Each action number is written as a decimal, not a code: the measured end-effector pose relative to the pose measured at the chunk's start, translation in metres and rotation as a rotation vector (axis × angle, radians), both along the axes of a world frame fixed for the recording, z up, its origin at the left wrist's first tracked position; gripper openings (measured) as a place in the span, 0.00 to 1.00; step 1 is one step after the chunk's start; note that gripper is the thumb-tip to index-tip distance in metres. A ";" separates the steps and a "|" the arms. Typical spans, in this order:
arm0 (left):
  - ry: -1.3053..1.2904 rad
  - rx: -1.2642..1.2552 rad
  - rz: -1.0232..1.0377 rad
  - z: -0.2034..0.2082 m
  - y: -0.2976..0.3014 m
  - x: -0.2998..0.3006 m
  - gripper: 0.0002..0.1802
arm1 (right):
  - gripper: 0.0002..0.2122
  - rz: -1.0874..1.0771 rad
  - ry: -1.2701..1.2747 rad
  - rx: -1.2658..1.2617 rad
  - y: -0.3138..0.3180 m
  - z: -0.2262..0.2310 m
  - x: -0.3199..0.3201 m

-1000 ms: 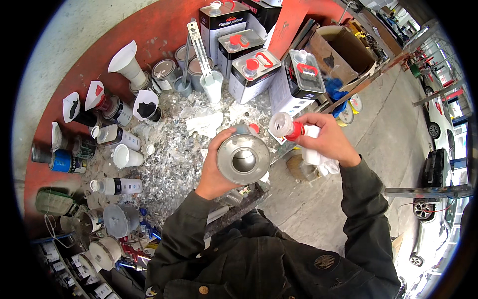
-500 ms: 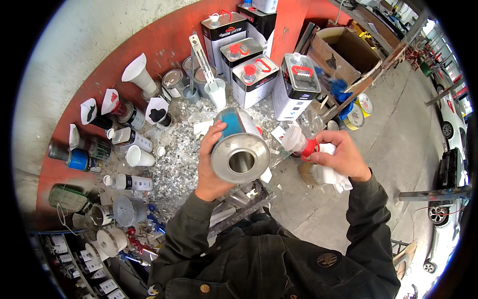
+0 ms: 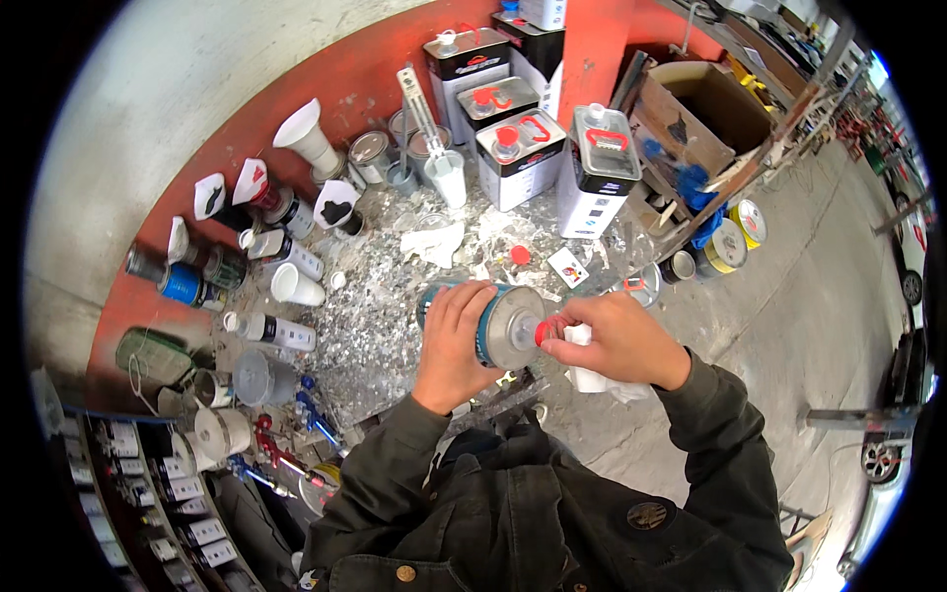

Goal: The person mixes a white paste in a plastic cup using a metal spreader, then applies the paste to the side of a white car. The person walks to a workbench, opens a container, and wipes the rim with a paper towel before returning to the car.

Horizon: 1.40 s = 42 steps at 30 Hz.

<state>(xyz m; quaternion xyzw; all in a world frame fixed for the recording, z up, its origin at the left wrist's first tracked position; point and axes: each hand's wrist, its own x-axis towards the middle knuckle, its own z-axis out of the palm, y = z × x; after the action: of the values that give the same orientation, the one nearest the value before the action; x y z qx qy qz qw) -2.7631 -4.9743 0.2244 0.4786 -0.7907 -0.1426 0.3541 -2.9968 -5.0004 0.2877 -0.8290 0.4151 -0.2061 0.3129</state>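
My left hand (image 3: 450,340) is wrapped round a metal can (image 3: 510,343) with a blue label, tilted so its top faces right. Between the thumb and fingers of my right hand (image 3: 631,340) is a plastic pour spout (image 3: 548,331), red at the base and clear at the tip. Its clear end meets the round opening in the can's top; how far in it sits I cannot tell. A crumpled white cloth (image 3: 602,383) is also held in my right hand, below the fingers. Beyond the can, a red cap (image 3: 520,256) and a playing card (image 3: 568,266) lie on the paint-spattered bench (image 3: 380,281).
Several rectangular solvent tins (image 3: 521,170) stand at the bench's back. A mixing cup (image 3: 447,183) with a stick is beside them. Bottles (image 3: 271,331), cups and paint cans line the left side, with spray guns (image 3: 316,424) nearer. A cardboard box (image 3: 691,109) sits back right.
The can has tipped from facing me toward the right and come lower. My right hand has moved left and down, bringing the spout from apart to the can's opening.
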 end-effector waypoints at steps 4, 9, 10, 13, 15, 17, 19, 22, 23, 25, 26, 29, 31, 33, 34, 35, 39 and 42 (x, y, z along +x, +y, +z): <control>0.026 0.063 0.086 -0.010 0.025 0.002 0.49 | 0.15 0.063 0.012 0.000 0.003 -0.014 0.012; 0.072 0.119 0.239 -0.026 0.076 0.026 0.51 | 0.16 0.282 0.023 0.184 0.004 -0.017 0.047; 0.151 0.151 0.256 -0.029 0.087 0.029 0.52 | 0.17 0.291 -0.012 0.254 0.005 -0.018 0.054; 0.311 0.212 0.283 -0.022 0.111 0.042 0.51 | 0.17 0.269 -0.004 0.249 0.011 -0.022 0.080; 0.355 0.205 0.349 -0.034 0.133 0.060 0.52 | 0.21 0.271 0.009 0.180 0.023 -0.025 0.106; 0.358 0.224 0.445 -0.032 0.161 0.082 0.53 | 0.20 0.368 -0.053 0.192 0.035 -0.027 0.133; 0.420 0.246 0.514 -0.025 0.182 0.104 0.53 | 0.14 0.436 -0.116 0.396 0.041 -0.030 0.154; 0.634 0.267 0.606 -0.018 0.232 0.146 0.55 | 0.07 0.361 -0.228 0.631 0.045 -0.054 0.180; 0.655 0.233 0.664 -0.021 0.252 0.162 0.56 | 0.05 0.312 -0.245 0.661 0.046 -0.065 0.186; 0.687 0.179 0.785 -0.019 0.297 0.197 0.58 | 0.04 0.251 -0.365 0.761 0.051 -0.085 0.199; 0.790 0.179 0.839 -0.017 0.320 0.216 0.57 | 0.06 0.246 -0.422 0.795 0.054 -0.093 0.206; 0.807 0.061 1.050 -0.021 0.389 0.276 0.59 | 0.15 0.182 -0.506 0.721 0.058 -0.134 0.220; 0.731 -0.014 1.252 -0.040 0.431 0.330 0.59 | 0.16 0.068 -0.469 0.660 0.054 -0.171 0.225; 0.745 -0.149 1.347 -0.047 0.455 0.385 0.59 | 0.17 0.027 -0.433 0.558 0.060 -0.180 0.233; 0.792 -0.245 1.347 -0.038 0.458 0.422 0.58 | 0.17 0.012 -0.427 0.518 0.064 -0.179 0.240; 0.682 -0.272 1.379 -0.035 0.459 0.465 0.55 | 0.17 -0.020 -0.415 0.467 0.068 -0.177 0.242; 0.647 -0.483 1.441 -0.012 0.459 0.643 0.53 | 0.17 -0.078 -0.451 0.477 0.091 -0.147 0.271; 0.610 -0.337 1.820 -0.046 0.484 0.765 0.70 | 0.17 -0.114 -0.504 0.479 0.106 -0.141 0.279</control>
<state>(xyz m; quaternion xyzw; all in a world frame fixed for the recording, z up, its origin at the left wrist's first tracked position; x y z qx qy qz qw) -1.9981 -4.4903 0.1784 0.7921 -0.0032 0.1829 0.5823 -2.7178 -4.8947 0.1469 -0.6307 0.4072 -0.3181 0.5789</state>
